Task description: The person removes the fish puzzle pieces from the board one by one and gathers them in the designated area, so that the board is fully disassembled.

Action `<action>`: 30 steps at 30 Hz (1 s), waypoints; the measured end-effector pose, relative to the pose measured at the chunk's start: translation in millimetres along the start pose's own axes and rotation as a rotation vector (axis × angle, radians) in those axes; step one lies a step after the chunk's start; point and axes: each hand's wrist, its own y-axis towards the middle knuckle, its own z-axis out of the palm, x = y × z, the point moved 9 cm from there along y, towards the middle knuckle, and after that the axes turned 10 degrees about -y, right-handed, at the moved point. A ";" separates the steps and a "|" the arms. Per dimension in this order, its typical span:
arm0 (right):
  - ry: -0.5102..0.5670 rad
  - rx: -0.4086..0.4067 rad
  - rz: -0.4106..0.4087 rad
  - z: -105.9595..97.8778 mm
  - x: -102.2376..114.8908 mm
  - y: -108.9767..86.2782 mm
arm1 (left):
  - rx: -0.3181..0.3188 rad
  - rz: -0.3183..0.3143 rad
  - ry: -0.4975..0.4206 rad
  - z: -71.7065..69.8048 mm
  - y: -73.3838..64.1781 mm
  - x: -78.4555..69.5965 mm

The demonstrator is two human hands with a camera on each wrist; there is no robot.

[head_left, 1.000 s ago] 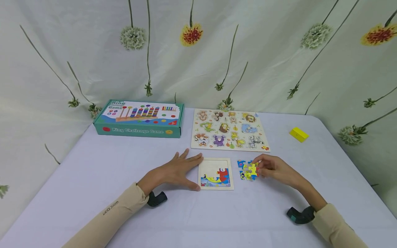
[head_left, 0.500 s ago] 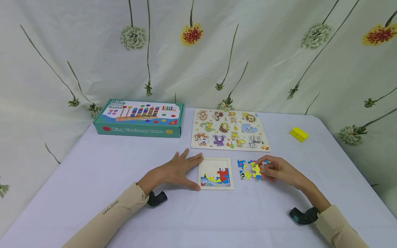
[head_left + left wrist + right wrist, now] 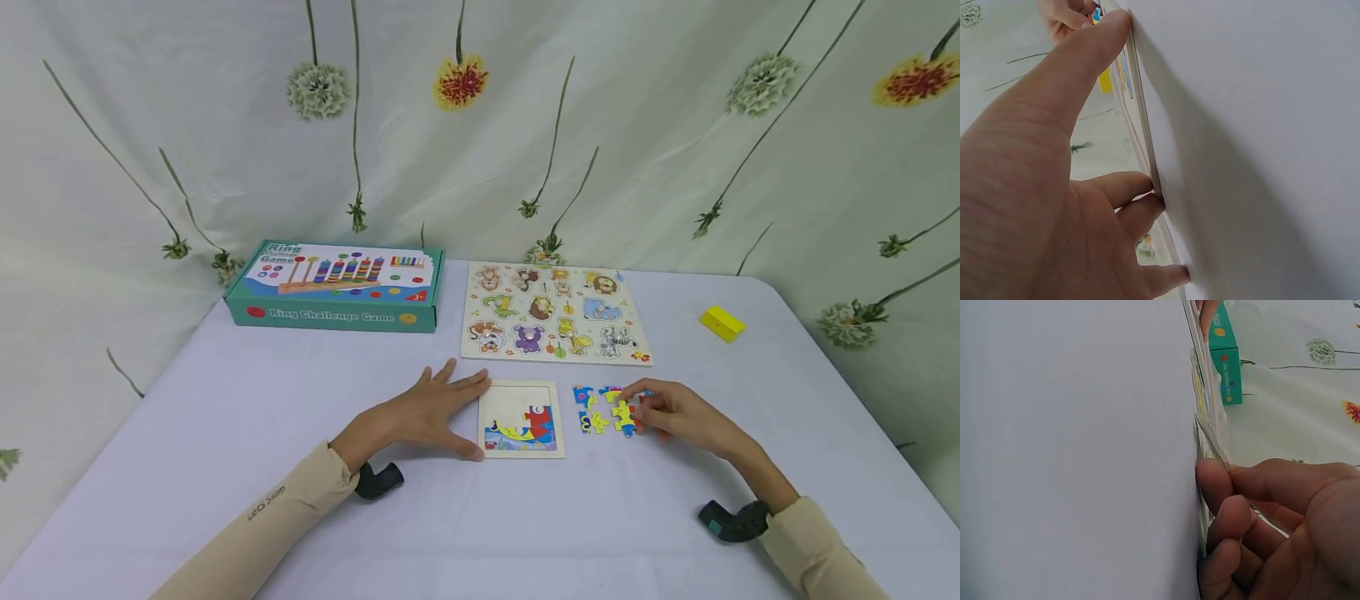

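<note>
A square wooden puzzle tray (image 3: 502, 402) lies mid-table, its lower part filled with yellow, red and blue jigsaw pieces. My left hand (image 3: 426, 417) spreads its fingers, with thumb and fingertips touching the tray's left edge; the left wrist view has the thumb (image 3: 1107, 40) against that edge. To the tray's right, my right hand (image 3: 686, 414) pinches a mostly yellow puzzle piece (image 3: 623, 415) between thumb and forefinger. In the right wrist view this puzzle piece (image 3: 1212, 439) is tilted, one edge low near the table. Several loose puzzle pieces (image 3: 597, 422) lie beside it; some are hidden by the fingers.
Behind the tray lies an animal peg puzzle board (image 3: 555, 315). A green Ring Challenge Game box (image 3: 333, 287) stands at the back left, and a yellow block (image 3: 722, 323) sits at the back right. A flowered cloth (image 3: 645, 167) hangs behind the table.
My right hand has shifted slightly right with the yellow puzzle piece, opening a gap between it and the loose pieces. The left hand and tray have stayed in place.
</note>
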 end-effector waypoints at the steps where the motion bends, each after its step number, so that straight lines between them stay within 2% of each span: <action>1: 0.000 0.002 0.001 0.1 0.2 0.3 | 0.000 -0.002 0.001 0.1 0.2 0.3; 30: 0.006 0.003 -0.006 0.3 -0.3 1.0 | 0.005 -0.007 0.000 -0.2 0.6 0.4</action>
